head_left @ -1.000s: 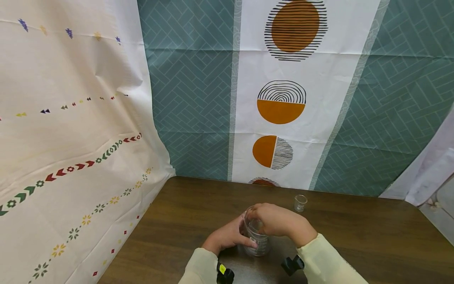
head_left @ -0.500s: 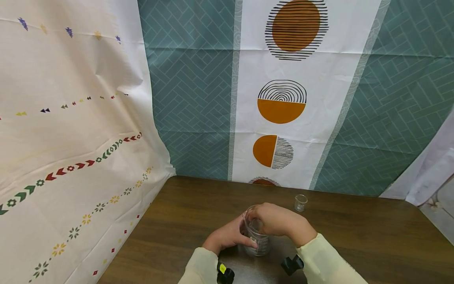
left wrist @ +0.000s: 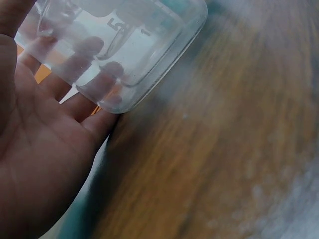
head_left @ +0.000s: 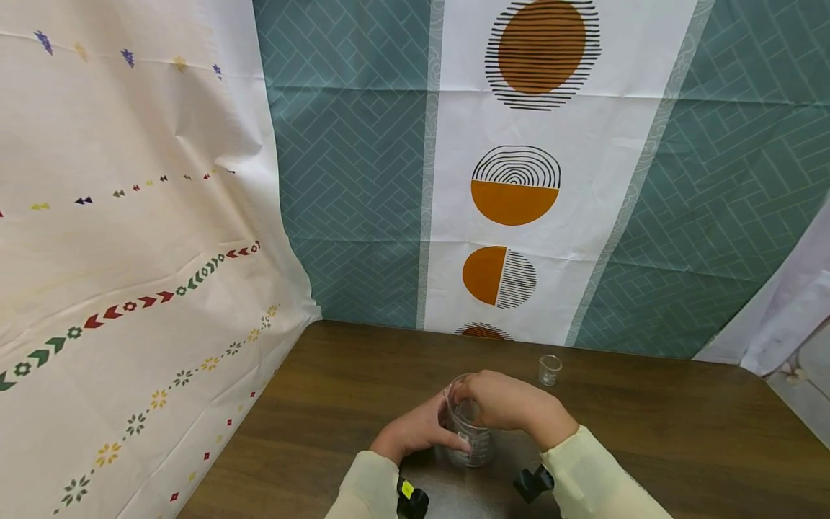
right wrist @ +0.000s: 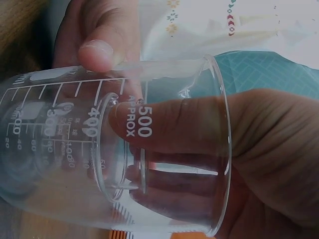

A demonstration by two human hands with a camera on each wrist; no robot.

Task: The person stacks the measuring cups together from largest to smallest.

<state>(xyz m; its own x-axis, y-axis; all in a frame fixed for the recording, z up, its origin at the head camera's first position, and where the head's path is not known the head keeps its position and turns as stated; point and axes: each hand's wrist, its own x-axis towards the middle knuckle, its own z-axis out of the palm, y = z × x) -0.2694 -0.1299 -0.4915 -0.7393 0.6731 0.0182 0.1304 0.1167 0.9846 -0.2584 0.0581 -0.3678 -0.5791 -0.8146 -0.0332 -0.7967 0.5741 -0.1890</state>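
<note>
A large clear glass beaker [head_left: 478, 453] with white markings, reading up to 500 in the right wrist view, stands upright on the brown table. My left hand [head_left: 421, 429] grips it from the left, thumb in front and fingers behind. Inside it sits a smaller glass beaker [right wrist: 65, 154], also graduated. My right hand [head_left: 512, 405] reaches in through the large beaker's mouth. Its thumb [right wrist: 159, 124] and fingers hold the smaller beaker near the rim. In the left wrist view, the left hand's fingers [left wrist: 65, 94] show through the glass near the beaker's base.
A tiny glass beaker [head_left: 549, 370] with a spout stands farther back on the wooden table [head_left: 648, 418], right of the hands. A patterned teal and white cloth [head_left: 350, 180] hangs behind the table, and a cream cloth [head_left: 130, 216] hangs along the left side.
</note>
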